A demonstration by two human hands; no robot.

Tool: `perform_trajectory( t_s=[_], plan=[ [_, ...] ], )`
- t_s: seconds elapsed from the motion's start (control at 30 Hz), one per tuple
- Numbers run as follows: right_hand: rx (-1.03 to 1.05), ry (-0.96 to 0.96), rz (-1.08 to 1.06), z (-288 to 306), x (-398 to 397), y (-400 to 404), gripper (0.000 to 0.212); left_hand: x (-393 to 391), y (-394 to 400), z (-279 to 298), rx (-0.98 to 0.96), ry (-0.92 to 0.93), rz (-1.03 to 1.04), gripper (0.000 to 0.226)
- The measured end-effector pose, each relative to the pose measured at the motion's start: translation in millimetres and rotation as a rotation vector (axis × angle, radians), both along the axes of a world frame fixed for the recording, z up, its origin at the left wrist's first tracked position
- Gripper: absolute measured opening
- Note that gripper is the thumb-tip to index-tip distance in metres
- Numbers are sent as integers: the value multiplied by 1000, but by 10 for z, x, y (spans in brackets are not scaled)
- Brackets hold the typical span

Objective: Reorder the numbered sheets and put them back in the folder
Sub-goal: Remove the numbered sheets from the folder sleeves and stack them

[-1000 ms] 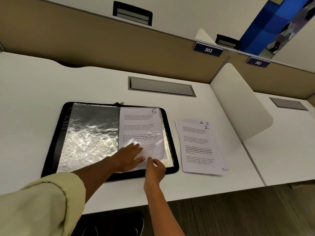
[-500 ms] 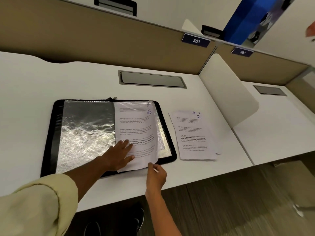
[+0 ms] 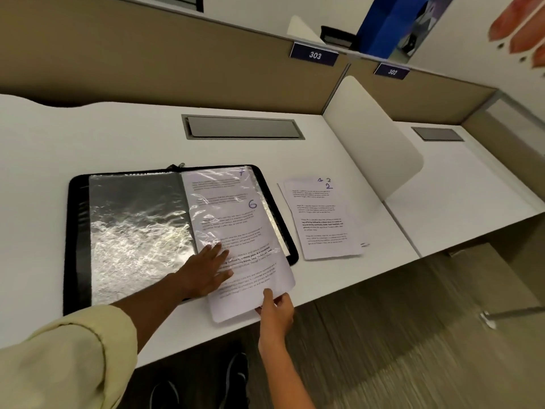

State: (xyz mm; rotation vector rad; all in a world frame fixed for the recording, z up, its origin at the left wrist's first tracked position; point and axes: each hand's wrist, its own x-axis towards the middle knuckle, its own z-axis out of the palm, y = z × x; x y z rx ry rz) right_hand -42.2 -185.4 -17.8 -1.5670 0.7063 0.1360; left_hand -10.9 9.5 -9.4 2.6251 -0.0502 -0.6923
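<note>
A black zip folder [image 3: 75, 231] lies open on the white desk, its clear plastic sleeves shining. The sheet marked 6 [image 3: 247, 261] sticks halfway out of the right-hand sleeve, its lower end over the desk's front edge. My right hand [image 3: 275, 308] pinches that sheet's bottom edge. My left hand [image 3: 206, 273] presses flat on the sleeve and the sheet's left side. Behind sheet 6, another sheet [image 3: 219, 184] shows in the sleeve. A small pile of loose sheets [image 3: 324, 219], the top one marked 2, lies to the right of the folder.
A white divider panel [image 3: 371, 143] stands right of the loose pile. A grey cable hatch [image 3: 241, 127] is set in the desk behind the folder. A tan partition with plates 303 and 302 runs along the back. My shoes show under the desk.
Sheet 6 has slid down out of the sleeve toward me, drawn by my right hand. My left hand stays pressed on the folder. The camera has swung a little to the right.
</note>
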Motion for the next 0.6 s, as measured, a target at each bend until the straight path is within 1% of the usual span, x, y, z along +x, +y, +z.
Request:
perform_trajectory(
  t_s=[0.07, 0.13, 0.37, 0.6],
  plan=[
    [86, 6, 13, -6, -21, 22, 15, -34, 7, -44, -10, -1, 1, 72],
    [124, 19, 13, -17, -28, 36, 19, -63, 11, -54, -20, 4, 5, 72],
    [105, 28, 58, -43, -76, -42, 17, -183, -15, -3, -13, 21, 51, 71],
    [62, 12, 130, -38, -254, -321, 14, -331, -232, 74, 33, 34, 77, 70]
  ],
)
